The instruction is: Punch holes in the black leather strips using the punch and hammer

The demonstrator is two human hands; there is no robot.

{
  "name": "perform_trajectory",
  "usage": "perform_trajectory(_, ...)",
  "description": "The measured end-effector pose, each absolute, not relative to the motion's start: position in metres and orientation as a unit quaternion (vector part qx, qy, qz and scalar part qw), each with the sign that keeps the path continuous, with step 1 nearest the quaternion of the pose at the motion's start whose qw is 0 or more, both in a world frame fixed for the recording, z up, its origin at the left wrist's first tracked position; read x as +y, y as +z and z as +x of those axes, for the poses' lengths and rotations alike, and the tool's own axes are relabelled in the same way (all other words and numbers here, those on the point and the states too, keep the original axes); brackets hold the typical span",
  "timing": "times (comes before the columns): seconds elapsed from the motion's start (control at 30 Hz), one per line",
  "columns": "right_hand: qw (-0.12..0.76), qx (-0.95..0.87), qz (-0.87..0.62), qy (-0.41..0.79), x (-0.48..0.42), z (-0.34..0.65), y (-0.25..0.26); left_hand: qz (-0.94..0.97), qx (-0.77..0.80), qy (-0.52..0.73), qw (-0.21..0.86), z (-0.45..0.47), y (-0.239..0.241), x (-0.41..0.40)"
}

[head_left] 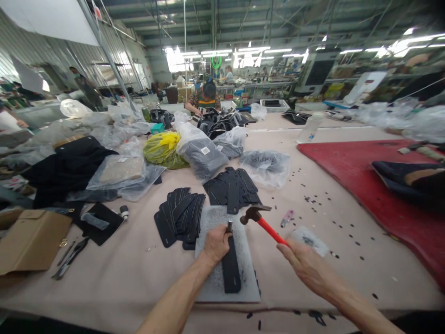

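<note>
My left hand (216,242) is closed around a small metal punch (229,226) that stands upright on a black strap piece (231,269). The strap lies on a grey cutting slab (215,287). My right hand (301,262) grips the red handle of a hammer (260,221), whose dark head hangs just right of the punch and a little above it. Two fanned piles of black strap pieces (181,218) lie beyond the slab.
A red mat (365,181) covers the table's right side. Small black punched dots (351,232) are scattered there. Plastic bags (201,155), a cardboard box (31,239), scissors (71,257) and dark fabric lie at left. A person works at the table's far end.
</note>
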State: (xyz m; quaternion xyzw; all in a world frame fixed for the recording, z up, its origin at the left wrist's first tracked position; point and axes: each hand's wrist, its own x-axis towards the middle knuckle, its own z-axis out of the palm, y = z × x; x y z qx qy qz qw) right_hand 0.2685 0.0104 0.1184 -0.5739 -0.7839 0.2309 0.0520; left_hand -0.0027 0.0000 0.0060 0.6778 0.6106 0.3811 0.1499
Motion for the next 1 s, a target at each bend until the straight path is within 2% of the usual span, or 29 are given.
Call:
perform_trajectory(0.1,0.03,-0.736,-0.616,0.279,0.01,0.266,0.071,0.678,0.612,0.375,0.158,-0.004,0.004,0.002)
perform_trajectory(0.2,0.036,-0.747,-0.646,0.153,0.004,0.252,0.04,0.679,0.621,0.359,0.155,-0.006,0.002,0.002)
perform_trajectory(0.3,0.123,-0.799,-0.587,0.046,-0.009,0.221,0.037,0.673,0.633,0.352,0.153,-0.005,0.004,0.001)
perform_trajectory(0.43,0.16,-0.857,-0.474,0.125,-0.03,0.172,0.04,0.654,0.64,0.36,0.181,-0.003,0.008,0.002)
perform_trajectory(0.67,0.123,-0.85,-0.483,0.168,-0.043,0.155,0.026,0.39,0.693,0.528,0.298,-0.02,0.014,0.019)
perform_trajectory(0.83,0.099,-0.864,-0.457,0.186,-0.045,0.17,0.026,0.484,0.675,0.472,0.296,-0.021,0.023,-0.006)
perform_trajectory(1.0,0.076,-0.898,-0.385,0.2,-0.059,0.188,0.02,0.498,0.656,0.475,0.308,-0.012,0.023,-0.022)
